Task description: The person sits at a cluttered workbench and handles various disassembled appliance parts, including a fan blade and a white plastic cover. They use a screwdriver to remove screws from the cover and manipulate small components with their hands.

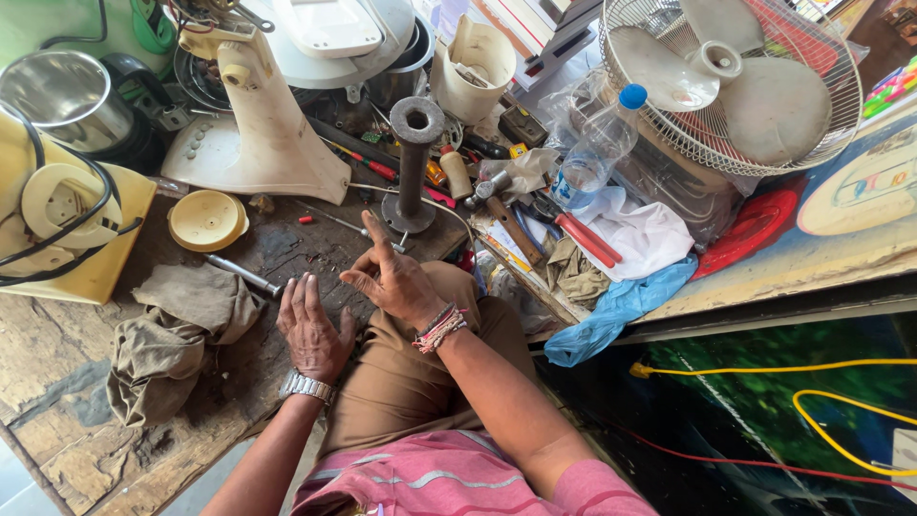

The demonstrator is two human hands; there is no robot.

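Pink short-sleeved shirt with pale stripes [449, 478], lower centre; brown trousers [401, 382]; silver metal wristwatch [304, 386]; red-and-white thread wristbands [439, 328].

Left hand [310, 330] flat on workbench [57, 382], just left of right hand [392, 279]. Rag [172, 334] left of left hand; metal rod [244, 275] beyond it, round lid [207, 220] further behind. Upright pipe stand [413, 162] beyond right hand; mixer base [263, 134] to its left. Bottle [597, 148], pliers [583, 239], fan [731, 81] well right.
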